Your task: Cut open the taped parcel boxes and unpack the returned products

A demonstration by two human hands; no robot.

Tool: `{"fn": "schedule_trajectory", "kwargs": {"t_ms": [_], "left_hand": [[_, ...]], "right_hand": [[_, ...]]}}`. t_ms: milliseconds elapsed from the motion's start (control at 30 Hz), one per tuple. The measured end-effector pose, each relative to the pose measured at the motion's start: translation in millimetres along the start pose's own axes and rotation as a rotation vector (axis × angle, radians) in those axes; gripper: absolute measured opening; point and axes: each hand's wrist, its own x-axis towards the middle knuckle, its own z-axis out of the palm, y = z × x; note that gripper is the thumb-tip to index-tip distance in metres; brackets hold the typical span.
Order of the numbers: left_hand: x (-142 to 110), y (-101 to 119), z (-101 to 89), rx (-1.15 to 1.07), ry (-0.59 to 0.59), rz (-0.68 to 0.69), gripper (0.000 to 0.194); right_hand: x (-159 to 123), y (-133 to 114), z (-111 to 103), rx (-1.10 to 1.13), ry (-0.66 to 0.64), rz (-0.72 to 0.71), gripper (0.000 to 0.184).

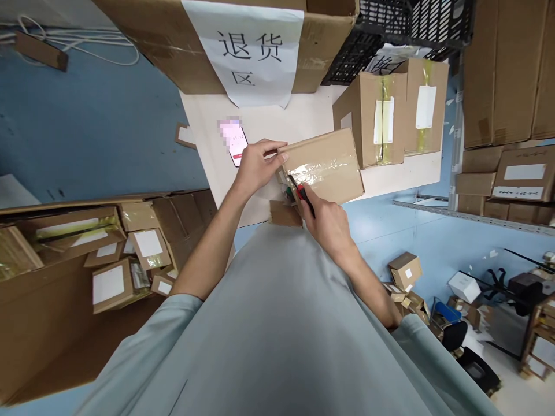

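Note:
A cardboard box [332,153] with clear tape along its top lies on the white table [208,138] in front of me. My left hand [260,164] grips the box's far left corner between thumb and fingers. A red and black utility knife [302,193] is held in my right hand [327,222], its tip at the taped left end of the box. One brown flap [285,214] hangs out at that near left end. What lies inside the opening is too hidden to name. A lit phone [236,147] rests left of my left hand.
A large carton [151,34] with a paper sign stands at the table's back. Two taped boxes [381,121] sit to the right, with black crates [390,20] behind. On the left, a big open carton [47,323] holds several parcels. Shelving [454,133] stands at right.

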Motion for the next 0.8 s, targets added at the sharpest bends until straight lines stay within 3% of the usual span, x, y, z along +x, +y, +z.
{"fn": "schedule_trajectory", "kwargs": {"t_ms": [367,800], "left_hand": [[-10,0,8.8,-0.001,0.059,0.014,0.029],[-17,8,15.1,0.05,0.018,0.029,0.035]], "right_hand": [[7,-38,0,-0.161,-0.072,0.083,0.065],[-4,-36,5,-0.205,-0.095,0.069,0.066]]}}
